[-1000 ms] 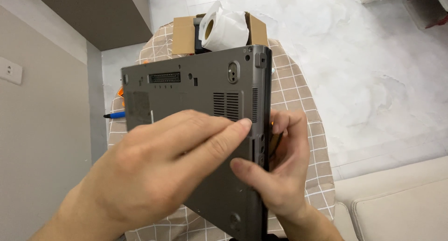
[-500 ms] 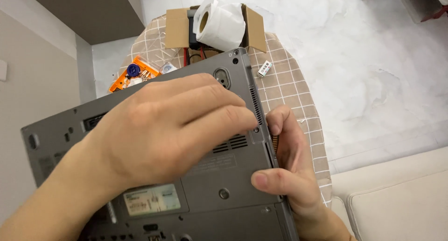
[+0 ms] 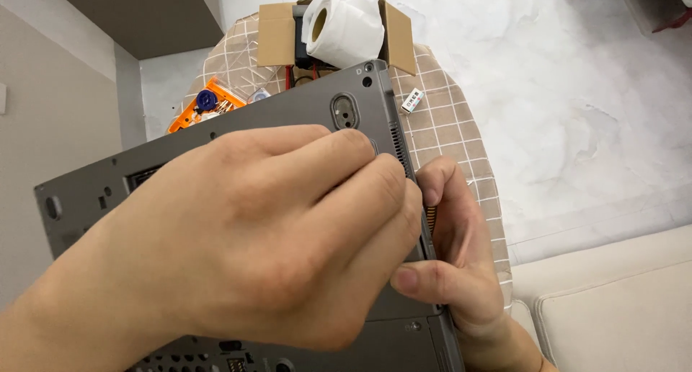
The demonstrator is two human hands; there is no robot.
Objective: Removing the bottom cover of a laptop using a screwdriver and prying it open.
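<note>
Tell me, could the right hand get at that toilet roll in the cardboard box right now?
Probably not right away: the right hand is gripping the grey laptop's edge, and the laptop stands between it and the toilet roll in the cardboard box.

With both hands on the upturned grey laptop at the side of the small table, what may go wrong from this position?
1. The laptop is lifted and tilted over the checked table. If the left hand or right hand slips, it might drop.
2. The right fingers press at the side edge by the vent slots; a pinch or a bent part seems possible.
3. The orange tool case and cardboard box lie close behind and could be knocked.
</note>
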